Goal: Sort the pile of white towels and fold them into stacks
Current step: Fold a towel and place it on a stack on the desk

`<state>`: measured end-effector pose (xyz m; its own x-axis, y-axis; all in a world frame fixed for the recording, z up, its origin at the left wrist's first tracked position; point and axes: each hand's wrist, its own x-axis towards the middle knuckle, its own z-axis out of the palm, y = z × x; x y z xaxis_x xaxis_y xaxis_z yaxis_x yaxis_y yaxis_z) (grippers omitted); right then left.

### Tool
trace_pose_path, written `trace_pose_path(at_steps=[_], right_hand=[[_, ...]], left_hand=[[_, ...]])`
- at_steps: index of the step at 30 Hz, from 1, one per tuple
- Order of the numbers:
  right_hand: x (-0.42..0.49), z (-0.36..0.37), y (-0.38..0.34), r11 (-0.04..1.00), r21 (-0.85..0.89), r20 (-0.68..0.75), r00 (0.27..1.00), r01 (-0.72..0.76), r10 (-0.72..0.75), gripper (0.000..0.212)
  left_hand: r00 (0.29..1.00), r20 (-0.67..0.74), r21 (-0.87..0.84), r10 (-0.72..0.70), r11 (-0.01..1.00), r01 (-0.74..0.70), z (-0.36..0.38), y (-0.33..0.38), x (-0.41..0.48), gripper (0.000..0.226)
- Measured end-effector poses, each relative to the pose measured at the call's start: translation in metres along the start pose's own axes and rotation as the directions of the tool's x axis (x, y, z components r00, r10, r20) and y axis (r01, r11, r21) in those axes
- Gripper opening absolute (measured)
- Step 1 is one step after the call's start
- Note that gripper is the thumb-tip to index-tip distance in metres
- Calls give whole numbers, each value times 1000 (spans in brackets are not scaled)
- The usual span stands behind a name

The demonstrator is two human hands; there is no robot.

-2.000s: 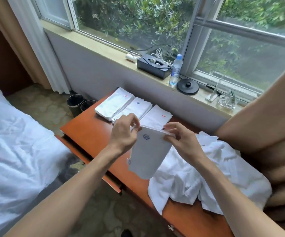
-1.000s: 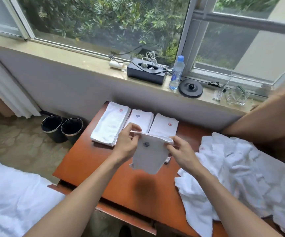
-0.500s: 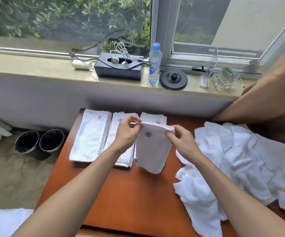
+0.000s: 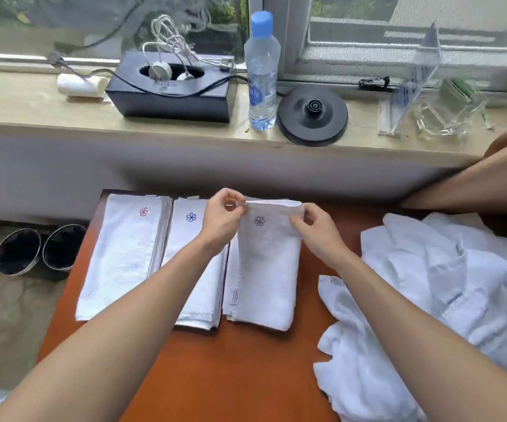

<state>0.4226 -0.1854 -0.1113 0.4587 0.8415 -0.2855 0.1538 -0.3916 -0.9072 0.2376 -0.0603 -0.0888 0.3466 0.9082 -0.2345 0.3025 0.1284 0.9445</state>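
Observation:
My left hand (image 4: 221, 220) and my right hand (image 4: 316, 229) pinch the two top corners of a folded white towel (image 4: 267, 269) with a dark flower logo. Its lower part lies over the rightmost of three folded stacks on the orange-brown table (image 4: 230, 376). The left stack (image 4: 121, 257) shows a red logo, the middle stack (image 4: 197, 269) a blue one. The rightmost stack is mostly hidden under the held towel. A loose pile of unfolded white towels (image 4: 447, 300) lies at the table's right.
Behind the table runs a windowsill with a black box of cables (image 4: 170, 89), a water bottle (image 4: 261, 74), a black kettle base (image 4: 313, 115) and glass items (image 4: 447, 114). Two black bins (image 4: 36, 251) stand on the floor at left. A tan curtain (image 4: 489, 178) hangs at right.
Both hands carried the folded towel forward and down, from mid-air over the table to the rightmost stack. The camera tilted down and moved closer.

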Motion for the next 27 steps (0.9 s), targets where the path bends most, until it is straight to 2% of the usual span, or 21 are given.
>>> trace_pose_path(at_steps=[2, 5, 7, 10, 16, 18, 21, 24, 27], right_hand=[[10, 5, 20, 997, 28, 31, 997, -66, 65, 17], [8, 9, 53, 984, 50, 63, 984, -169, 166, 30], [-1, 13, 71, 977, 30, 75, 975, -213, 210, 33], [-12, 24, 85, 978, 15, 66, 976, -208, 207, 44], [-25, 35, 81, 991, -30, 22, 991, -128, 129, 54], [-28, 36, 78, 993, -48, -2, 994, -111, 111, 55], [-29, 34, 75, 995, -51, -24, 996, -88, 87, 55], [-26, 36, 69, 996, -38, -33, 997, -78, 76, 54], [-15, 41, 61, 998, -34, -30, 998, -49, 48, 55]], left_hand=[[997, 56, 26, -56, 998, 54, 7, -17, 15, 21], [954, 187, 162, -234, 965, 205, 22, -51, 14, 57], [940, 198, 228, -278, 946, 232, 27, -74, 0, 69], [959, 123, 292, -254, 933, 209, 26, -94, -10, 63], [940, 42, 468, -338, 838, 280, 39, -102, -3, 40], [924, 19, 443, -382, 832, 335, 45, -103, -1, 30], [922, 33, 349, -385, 869, 350, 50, -107, -4, 31], [954, 64, 238, -291, 933, 269, 46, -107, -8, 23], [982, 6, 216, -189, 959, 183, 37, -102, -5, 15]])
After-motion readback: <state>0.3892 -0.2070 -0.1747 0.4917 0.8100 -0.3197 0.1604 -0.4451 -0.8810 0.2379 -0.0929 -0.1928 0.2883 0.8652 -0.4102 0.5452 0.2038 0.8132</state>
